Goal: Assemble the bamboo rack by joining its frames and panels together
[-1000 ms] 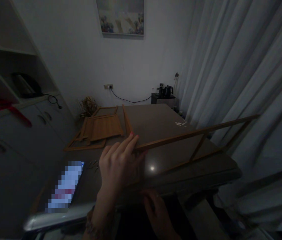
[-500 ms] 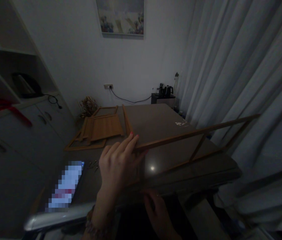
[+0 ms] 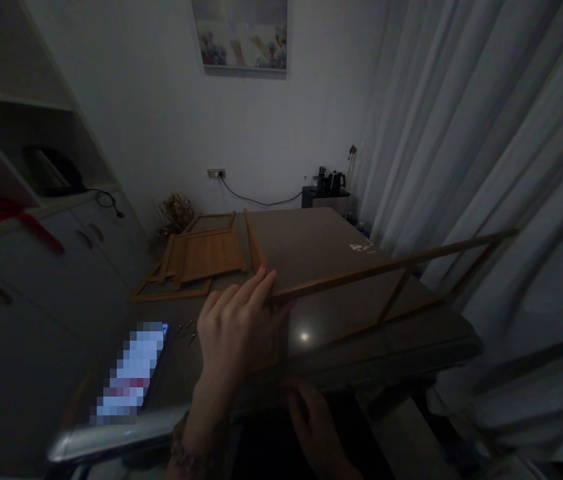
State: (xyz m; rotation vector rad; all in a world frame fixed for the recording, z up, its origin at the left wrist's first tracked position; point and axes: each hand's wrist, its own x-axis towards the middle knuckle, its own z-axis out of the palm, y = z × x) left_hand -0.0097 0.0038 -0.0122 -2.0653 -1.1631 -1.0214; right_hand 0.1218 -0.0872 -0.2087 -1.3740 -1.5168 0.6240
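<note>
My left hand (image 3: 234, 327) is closed around the near top corner of a wooden frame (image 3: 346, 277). The frame stands on its edge along the near side of the table and reaches away to the right, with a crossbar towards its far end. Below it, at the table's near edge, my right hand (image 3: 314, 420) has its fingers curled in the shadow by the frame's lower corner; what they pinch, if anything, is too dark to make out. Several small screws (image 3: 188, 331) lie to the left of my left hand.
A lit phone (image 3: 134, 373) lies at the left of the grey table (image 3: 301, 233). Behind it are slatted wooden panels (image 3: 206, 257) and a thin wooden piece (image 3: 254, 240). White scraps (image 3: 361, 247) lie towards the right. A curtain (image 3: 461, 147) hangs at the right, cabinets (image 3: 46, 280) stand left.
</note>
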